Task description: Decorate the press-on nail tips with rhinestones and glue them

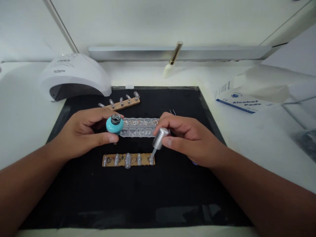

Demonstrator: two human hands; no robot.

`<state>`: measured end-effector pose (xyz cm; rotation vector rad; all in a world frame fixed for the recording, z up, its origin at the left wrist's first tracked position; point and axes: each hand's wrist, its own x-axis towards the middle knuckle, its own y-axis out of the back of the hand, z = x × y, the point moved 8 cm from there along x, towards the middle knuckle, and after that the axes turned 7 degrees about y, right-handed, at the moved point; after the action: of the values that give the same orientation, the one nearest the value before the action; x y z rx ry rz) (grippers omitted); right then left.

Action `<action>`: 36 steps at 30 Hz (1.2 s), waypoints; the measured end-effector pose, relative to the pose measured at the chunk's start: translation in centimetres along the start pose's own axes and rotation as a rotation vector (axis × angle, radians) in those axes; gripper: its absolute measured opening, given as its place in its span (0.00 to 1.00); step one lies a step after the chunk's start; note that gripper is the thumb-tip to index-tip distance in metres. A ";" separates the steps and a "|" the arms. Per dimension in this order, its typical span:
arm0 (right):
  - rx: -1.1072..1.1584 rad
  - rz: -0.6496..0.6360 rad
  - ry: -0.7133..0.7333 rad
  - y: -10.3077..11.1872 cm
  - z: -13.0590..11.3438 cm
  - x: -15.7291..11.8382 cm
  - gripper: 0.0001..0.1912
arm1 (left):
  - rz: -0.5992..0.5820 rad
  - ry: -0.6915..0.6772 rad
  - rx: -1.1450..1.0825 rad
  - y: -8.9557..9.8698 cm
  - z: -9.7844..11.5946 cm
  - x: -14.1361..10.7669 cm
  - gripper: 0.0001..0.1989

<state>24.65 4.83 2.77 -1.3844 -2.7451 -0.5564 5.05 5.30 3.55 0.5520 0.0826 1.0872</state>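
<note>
My left hand grips an uncapped turquoise nail polish bottle, its dark neck facing up. Between thumb and fingers, my right hand pinches a silver-capped nail polish brush. Its bristles point down at the rightmost false nail and appear to touch it. That nail sits at the end of a brown strip bearing several shiny false nails. Behind both hands lies a clear compartment box of small rhinestones, its right end hidden by my right hand.
A second strip of false nails lies farther back, near a white nail lamp. A gold-capped bottle stands behind the black mat. At right are an alcohol pads box and tweezer-like tips behind my right hand.
</note>
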 end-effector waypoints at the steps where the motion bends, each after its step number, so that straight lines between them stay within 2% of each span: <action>1: -0.017 0.006 -0.007 0.1 0.0 0.0 0.06 | -0.002 -0.003 -0.002 0.0 0.0 0.0 0.10; 6: -0.049 0.044 -0.028 0.7 0.3 0.2 0.06 | 0.013 -0.011 0.003 0.3 -0.2 -0.2 0.11; 13: 0.056 0.078 -0.044 1.2 0.8 0.2 0.08 | 0.003 0.019 -0.016 0.3 -0.2 -0.3 0.12; 20: 0.080 -0.009 -0.014 0.6 0.7 0.1 0.07 | 0.033 0.044 0.007 0.3 -0.4 -0.2 0.13; 33: 0.170 0.040 -0.006 0.7 0.7 0.2 0.07 | 0.038 0.053 0.019 0.5 -0.1 -0.1 0.14; 36: 0.182 0.019 -0.007 0.3 0.5 0.1 0.07 | 0.007 0.032 0.010 0.2 0.1 -0.1 0.13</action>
<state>24.92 5.24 2.43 -1.3706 -2.7047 -0.2929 4.83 5.28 3.71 0.5445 0.1145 1.1035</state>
